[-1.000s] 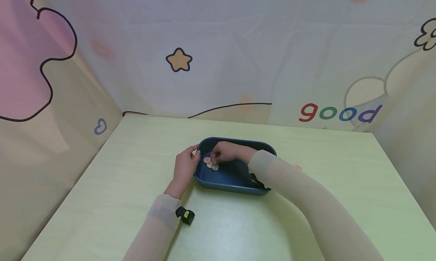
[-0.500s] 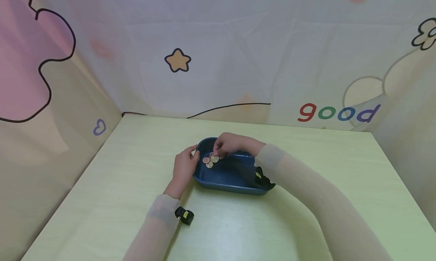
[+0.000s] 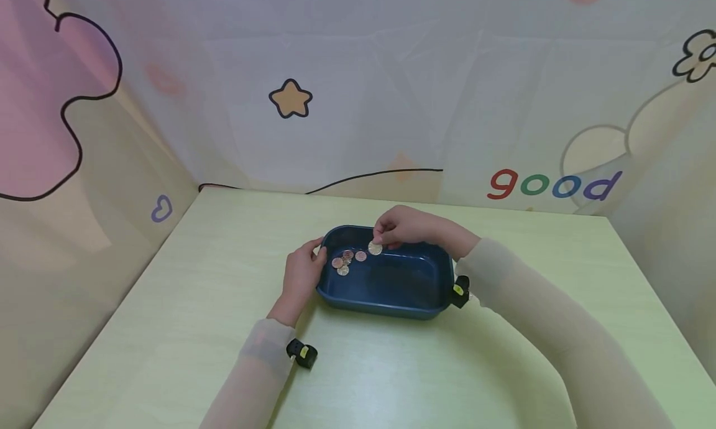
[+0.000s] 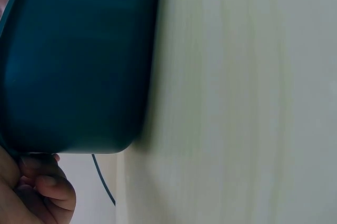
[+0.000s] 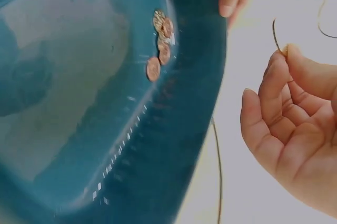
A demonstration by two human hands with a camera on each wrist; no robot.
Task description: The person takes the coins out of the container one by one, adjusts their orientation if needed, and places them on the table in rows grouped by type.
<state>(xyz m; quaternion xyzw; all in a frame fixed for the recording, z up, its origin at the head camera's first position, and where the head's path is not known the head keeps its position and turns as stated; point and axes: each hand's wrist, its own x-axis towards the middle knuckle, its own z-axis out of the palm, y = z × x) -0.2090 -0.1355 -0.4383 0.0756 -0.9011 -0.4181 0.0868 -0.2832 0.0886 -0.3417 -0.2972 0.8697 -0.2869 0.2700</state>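
A dark blue rectangular tray (image 3: pixel 391 286) with raised sides sits on the table. My left hand (image 3: pixel 302 273) grips its left end, thumb at the rim; in the left wrist view fingers (image 4: pixel 60 190) curl beneath that end. Over the tray's far rim, my right hand (image 3: pixel 411 225) pinches a gold-coloured coin (image 3: pixel 375 249) between thumb and fingertips. The right wrist view shows this pinched coin (image 5: pixel 276 36) edge-on, raised clear of the tray wall. Several copper and gold coins (image 3: pixel 337 263) lie inside near the tray's left end, some overlapping.
The pale green table (image 3: pixel 168 329) runs back to a printed cloth wall (image 3: pixel 363 106) and a side cloth on the left. Black wrist cameras sit on my left cuff (image 3: pixel 263 345) and beside the tray's right end, where the right camera (image 3: pixel 461 291) hangs.
My right hand has come up out of the coins and moved right toward the tray's far rim, now pinching a gold-coloured coin. My left hand keeps its grip on the tray.
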